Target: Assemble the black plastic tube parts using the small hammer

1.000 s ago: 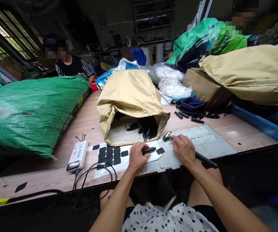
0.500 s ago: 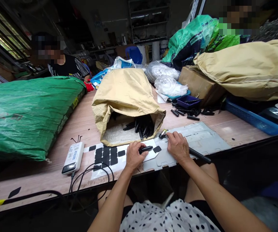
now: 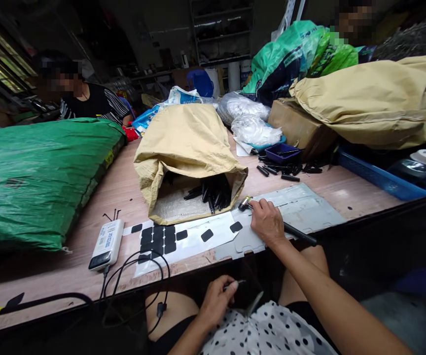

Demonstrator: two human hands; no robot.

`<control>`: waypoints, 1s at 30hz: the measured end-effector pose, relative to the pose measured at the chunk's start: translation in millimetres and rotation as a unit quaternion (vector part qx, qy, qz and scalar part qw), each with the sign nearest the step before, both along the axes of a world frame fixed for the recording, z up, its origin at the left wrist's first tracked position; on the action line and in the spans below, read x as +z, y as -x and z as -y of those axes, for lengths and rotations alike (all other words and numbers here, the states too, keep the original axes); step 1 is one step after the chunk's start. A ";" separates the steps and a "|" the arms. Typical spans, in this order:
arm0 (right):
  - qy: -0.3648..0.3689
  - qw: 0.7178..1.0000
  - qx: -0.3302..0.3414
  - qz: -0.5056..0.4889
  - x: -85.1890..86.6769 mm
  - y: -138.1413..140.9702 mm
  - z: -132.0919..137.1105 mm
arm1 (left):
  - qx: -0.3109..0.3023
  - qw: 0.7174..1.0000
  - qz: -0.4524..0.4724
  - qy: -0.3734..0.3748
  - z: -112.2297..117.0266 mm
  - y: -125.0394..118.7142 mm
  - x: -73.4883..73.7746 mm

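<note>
My right hand is closed around a small hammer whose metal head pokes out to the left of the fingers. The hammer's black handle runs out behind the wrist, over the grey plate. Below the table edge, above my lap, my left hand has thumb and fingers pinched together. A thin dark piece shows at its fingertips, too small to name. A white sheet with black square stickers lies left of the plate. Black tube-like pieces lie inside the open mouth of a tan sack.
A white power bank with looping black cables lies at the left front. A big green sack fills the left side. More black pieces lie near a purple tray. A blue basket stands right. Two people are beyond the table.
My left hand has left the sticker sheet and dropped below the table edge; the black tube it held no longer shows clearly. My right hand keeps the hammer in about the same place.
</note>
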State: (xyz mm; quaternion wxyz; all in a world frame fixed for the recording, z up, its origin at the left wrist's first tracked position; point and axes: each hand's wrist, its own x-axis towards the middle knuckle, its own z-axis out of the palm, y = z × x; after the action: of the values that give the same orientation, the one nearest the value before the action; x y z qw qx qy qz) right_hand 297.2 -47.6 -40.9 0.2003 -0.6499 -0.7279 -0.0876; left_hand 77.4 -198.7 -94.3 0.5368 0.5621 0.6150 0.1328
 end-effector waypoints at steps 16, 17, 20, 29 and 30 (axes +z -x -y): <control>0.000 1.000 0.001 -0.001 -0.1 -0.2 0.3 | -0.116 0.982 0.142 -0.042 -67.5 -12.5 85.4; 0.000 1.000 0.000 -0.001 -0.1 -0.2 0.3 | -0.047 0.986 0.130 -0.092 -85.1 -10.7 95.0; 0.003 1.000 0.001 -0.002 -0.5 -0.6 0.0 | 0.159 0.958 0.019 -0.239 -143.0 -3.2 103.1; -0.001 1.000 0.001 -0.009 -3.2 -2.1 -1.9 | 0.151 0.917 -0.306 -0.206 -199.7 8.0 95.0; -0.001 1.000 0.001 -0.007 -3.2 -2.1 -1.8 | 0.143 0.916 -0.314 -0.204 -194.6 10.5 96.2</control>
State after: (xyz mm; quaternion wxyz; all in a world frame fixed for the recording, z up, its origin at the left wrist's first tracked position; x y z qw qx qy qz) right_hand 299.3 -45.8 -44.1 0.2065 -0.6495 -0.7270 -0.0833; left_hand 66.9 -4.1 1.9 0.1654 0.5780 0.7854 0.1473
